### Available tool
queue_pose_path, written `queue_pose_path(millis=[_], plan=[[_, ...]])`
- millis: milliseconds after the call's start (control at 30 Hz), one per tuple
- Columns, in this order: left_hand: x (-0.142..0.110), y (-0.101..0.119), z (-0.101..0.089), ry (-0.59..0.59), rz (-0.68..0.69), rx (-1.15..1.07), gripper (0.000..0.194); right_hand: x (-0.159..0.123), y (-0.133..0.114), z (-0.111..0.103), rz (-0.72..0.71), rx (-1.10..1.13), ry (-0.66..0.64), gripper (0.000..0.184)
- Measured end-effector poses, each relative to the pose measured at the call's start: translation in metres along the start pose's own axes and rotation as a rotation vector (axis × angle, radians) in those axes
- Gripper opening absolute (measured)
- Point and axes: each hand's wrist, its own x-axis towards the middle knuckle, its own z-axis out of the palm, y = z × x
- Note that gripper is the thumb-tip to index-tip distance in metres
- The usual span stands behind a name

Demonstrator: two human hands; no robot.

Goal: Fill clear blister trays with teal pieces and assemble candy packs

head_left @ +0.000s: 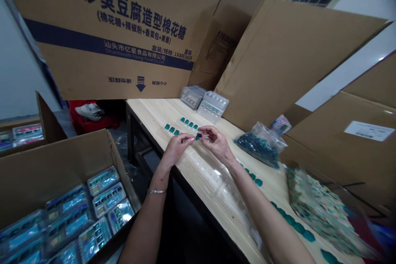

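Observation:
My left hand (177,145) and my right hand (215,140) meet over the wooden table (161,111), fingertips pinched together on one small green piece (198,136). A silver bracelet sits on my left wrist. More small green pieces (189,123) lie in short rows on the table just beyond my hands. Clear plastic trays (213,175) lie flat on the table under my right forearm. Another row of green pieces (293,222) runs along the table beside my right arm.
A plastic bag of green pieces (258,147) lies right of my hands. Stacked clear trays (212,106) stand at the far end. A stack of printed cards (321,210) is at the right. An open carton (55,161) at the lower left holds packed blister packs (107,200). Large cardboard boxes (123,29) surround the table.

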Motion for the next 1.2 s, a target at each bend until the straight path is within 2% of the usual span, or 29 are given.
queue_pose_path(millis=[167, 333, 500, 667, 833, 1100, 1200], plan=[[0.002, -0.003, 0.004, 0.138, -0.023, -0.049, 0.023, 0.001, 0.003, -0.003, 0.134, 0.2, 0.057, 0.033], [0.002, -0.002, 0.011, 0.172, -0.004, -0.207, 0.02, 0.0, 0.007, 0.001, 0.128, 0.203, 0.023, 0.033], [0.002, -0.002, 0.01, 0.132, -0.008, -0.183, 0.018, 0.001, 0.014, 0.006, 0.13, 0.22, 0.043, 0.029], [0.001, 0.001, 0.009, 0.18, -0.02, -0.093, 0.014, 0.0, 0.018, 0.008, 0.16, 0.288, 0.065, 0.026], [0.0, 0.004, 0.009, 0.215, -0.024, -0.013, 0.012, 0.001, 0.023, 0.009, 0.169, 0.186, 0.126, 0.025], [-0.001, 0.005, -0.004, 0.208, 0.082, 0.004, 0.01, 0.008, 0.011, 0.017, 0.126, 0.183, -0.015, 0.026], [0.0, 0.0, -0.014, 0.22, 0.038, 0.026, 0.013, 0.011, 0.011, 0.019, 0.097, 0.07, -0.052, 0.026]])
